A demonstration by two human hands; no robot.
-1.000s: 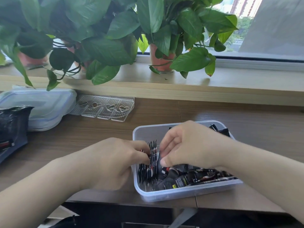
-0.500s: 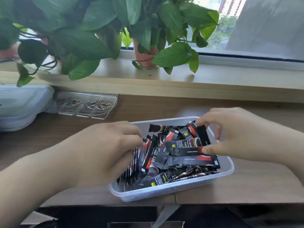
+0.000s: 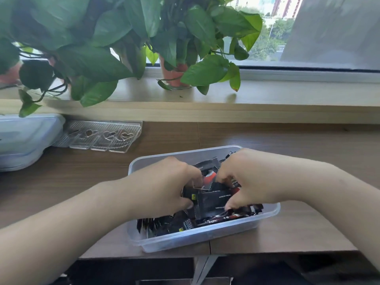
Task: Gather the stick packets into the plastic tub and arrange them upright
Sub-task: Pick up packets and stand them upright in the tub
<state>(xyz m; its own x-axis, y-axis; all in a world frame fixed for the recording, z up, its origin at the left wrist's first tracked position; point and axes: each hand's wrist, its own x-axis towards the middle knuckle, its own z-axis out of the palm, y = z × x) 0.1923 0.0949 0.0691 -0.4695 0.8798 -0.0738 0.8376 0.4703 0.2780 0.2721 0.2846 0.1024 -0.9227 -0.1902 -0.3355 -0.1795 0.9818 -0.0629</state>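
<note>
Both hands are down inside the plastic tub (image 3: 205, 238), the left hand (image 3: 164, 186) and right hand (image 3: 244, 177) together gripping a bunch of stick packets (image 3: 213, 200).

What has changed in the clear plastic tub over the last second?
The right hand came from the far right end of the clear plastic tub to its middle; the left hand shifted in to meet it. Both now grip black stick packets between them. The tub stays on the wooden table.

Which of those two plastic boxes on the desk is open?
The plastic tub right in front of the person: lidless, with stick packets inside. The box at the far left has its lid on.
</note>
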